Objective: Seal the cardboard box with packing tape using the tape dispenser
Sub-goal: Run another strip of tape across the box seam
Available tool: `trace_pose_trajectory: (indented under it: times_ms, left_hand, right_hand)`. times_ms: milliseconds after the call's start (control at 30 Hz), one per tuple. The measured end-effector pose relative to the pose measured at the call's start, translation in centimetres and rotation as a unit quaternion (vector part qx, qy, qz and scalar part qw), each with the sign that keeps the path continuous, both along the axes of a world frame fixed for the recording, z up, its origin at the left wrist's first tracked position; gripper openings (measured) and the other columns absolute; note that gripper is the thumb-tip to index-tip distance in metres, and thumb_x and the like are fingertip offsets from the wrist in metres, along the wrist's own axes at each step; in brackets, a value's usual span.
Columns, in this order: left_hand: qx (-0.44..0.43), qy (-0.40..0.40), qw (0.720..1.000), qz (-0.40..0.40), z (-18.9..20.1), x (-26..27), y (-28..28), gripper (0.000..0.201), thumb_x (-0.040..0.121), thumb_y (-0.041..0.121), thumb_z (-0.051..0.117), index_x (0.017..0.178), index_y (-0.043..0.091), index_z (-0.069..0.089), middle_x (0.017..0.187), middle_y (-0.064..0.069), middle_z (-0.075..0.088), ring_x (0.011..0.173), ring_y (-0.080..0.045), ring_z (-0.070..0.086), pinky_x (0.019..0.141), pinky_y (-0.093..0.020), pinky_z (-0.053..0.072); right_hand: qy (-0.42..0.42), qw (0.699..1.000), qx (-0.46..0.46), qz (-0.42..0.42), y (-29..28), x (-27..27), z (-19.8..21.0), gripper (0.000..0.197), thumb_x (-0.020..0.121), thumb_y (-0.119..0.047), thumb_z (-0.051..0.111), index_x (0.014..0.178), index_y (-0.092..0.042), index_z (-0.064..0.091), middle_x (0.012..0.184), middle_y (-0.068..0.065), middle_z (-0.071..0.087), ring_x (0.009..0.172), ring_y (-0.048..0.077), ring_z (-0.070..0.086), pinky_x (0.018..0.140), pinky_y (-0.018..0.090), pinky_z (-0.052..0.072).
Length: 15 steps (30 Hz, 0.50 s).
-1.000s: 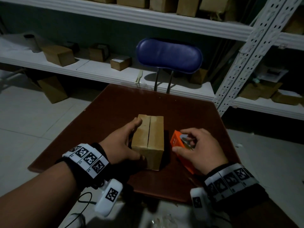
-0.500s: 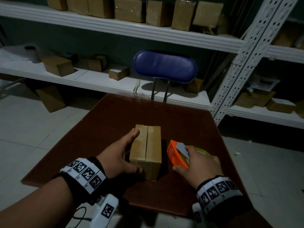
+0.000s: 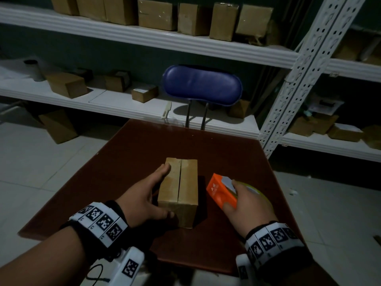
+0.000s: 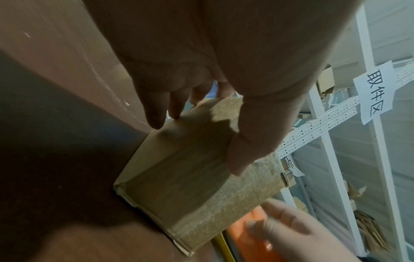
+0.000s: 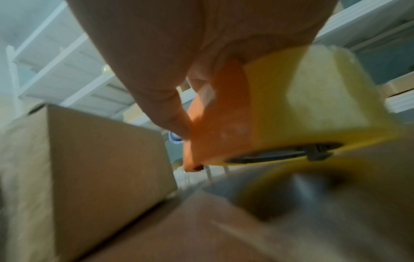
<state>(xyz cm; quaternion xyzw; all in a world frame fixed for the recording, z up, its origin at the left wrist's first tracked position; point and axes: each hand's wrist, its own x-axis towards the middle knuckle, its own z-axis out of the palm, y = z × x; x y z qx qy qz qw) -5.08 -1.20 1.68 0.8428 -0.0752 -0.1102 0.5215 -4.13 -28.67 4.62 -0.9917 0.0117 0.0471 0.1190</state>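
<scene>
A small cardboard box (image 3: 181,188) with its two top flaps closed along a centre seam stands on the dark red table (image 3: 127,166). My left hand (image 3: 144,199) grips the box from its left side, fingers along the far left edge and thumb on the near face; the left wrist view shows the box (image 4: 190,177) under my fingers (image 4: 154,113). My right hand (image 3: 245,205) holds the orange tape dispenser (image 3: 220,190) with its yellow tape roll (image 5: 313,109) just right of the box (image 5: 89,159), a little above the table.
A blue-backed chair (image 3: 202,87) stands at the table's far edge. White metal shelving (image 3: 144,40) with several cardboard boxes runs behind and to the right. A white upright post (image 3: 292,79) rises right of the table. The floor is pale tile.
My right hand has shifted its hold on the dispenser, turning it so the tape roll shows, and lifted it slightly. My left hand stays on the box. The head view has tilted up a little.
</scene>
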Motion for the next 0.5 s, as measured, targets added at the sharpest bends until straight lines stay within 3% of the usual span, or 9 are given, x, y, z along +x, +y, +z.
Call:
trace_pose_trajectory:
  times_ms: [133,167,233,300,400,467,500]
  left_hand:
    - [-0.005,-0.006,1.000,-0.006,-0.2,0.1,0.1,0.136,0.036,0.065,0.088,0.151,0.050,0.015,0.163,0.017,0.015,0.149,-0.005,0.019,0.121,-0.039,0.030]
    - [-0.009,-0.005,1.000,-0.006,-0.3,0.1,0.2,0.138,0.033,0.070,0.085,0.150,0.051,0.015,0.163,0.017,0.015,0.149,-0.005,0.020,0.120,-0.039,0.031]
    - [-0.016,-0.003,1.000,-0.009,-0.4,0.1,0.3,0.136,0.031,0.069,0.087,0.146,0.056,0.017,0.163,0.017,0.014,0.149,-0.006,0.019,0.120,-0.040,0.031]
    - [-0.008,-0.005,1.000,-0.013,-0.1,-0.1,0.3,0.131,0.033,0.062,0.092,0.143,0.059,0.020,0.164,0.018,0.009,0.150,-0.004,0.014,0.122,-0.038,0.026]
    - [-0.005,-0.028,0.999,0.020,1.3,-0.6,0.2,0.124,0.041,0.061,0.092,0.147,0.049,0.030,0.164,0.017,0.012,0.149,-0.002,0.015,0.120,-0.031,0.022]
    - [-0.001,-0.080,0.995,0.059,2.8,-0.9,-0.2,0.112,0.045,0.069,0.085,0.145,0.045,0.039,0.160,0.018,0.025,0.146,0.001,0.023,0.119,-0.030,0.026]
    - [-0.010,-0.108,0.991,0.075,3.7,-1.2,-0.5,0.104,0.052,0.068,0.084,0.143,0.041,0.043,0.156,0.018,0.034,0.142,0.006,0.030,0.115,-0.023,0.029]
  right_hand:
    - [-0.055,0.993,0.100,-0.039,-0.5,-0.2,1.4,0.054,0.089,-0.049,0.056,0.140,-0.037,0.045,0.117,-0.001,0.070,0.105,0.025,0.066,0.094,0.040,0.050]
    - [-0.070,0.988,0.128,-0.053,-0.6,-0.3,1.7,0.051,0.087,-0.049,0.058,0.137,-0.038,0.048,0.114,-0.002,0.071,0.103,0.025,0.067,0.092,0.039,0.051]
    - [-0.109,0.974,0.182,-0.074,-0.7,-0.3,2.2,0.049,0.084,-0.048,0.062,0.131,-0.039,0.054,0.108,-0.005,0.072,0.096,0.022,0.067,0.085,0.034,0.052]
    - [-0.156,0.960,0.221,-0.079,-0.8,-0.5,2.8,0.046,0.082,-0.054,0.066,0.125,-0.039,0.058,0.097,-0.014,0.068,0.081,0.011,0.062,0.073,0.027,0.047]
    - [-0.233,0.939,0.247,-0.042,-0.4,-1.3,3.8,0.053,0.073,-0.069,0.069,0.118,-0.042,0.062,0.083,-0.031,0.054,0.070,-0.011,0.050,0.062,0.012,0.039]
    - [-0.275,0.929,0.249,0.007,0.0,-2.1,4.5,0.060,0.070,-0.075,0.066,0.120,-0.042,0.063,0.087,-0.032,0.054,0.074,-0.009,0.054,0.065,0.011,0.042]
    - [-0.287,0.924,0.250,0.032,0.1,-2.5,4.7,0.062,0.071,-0.076,0.065,0.121,-0.041,0.063,0.092,-0.031,0.057,0.078,-0.006,0.058,0.067,0.014,0.046]
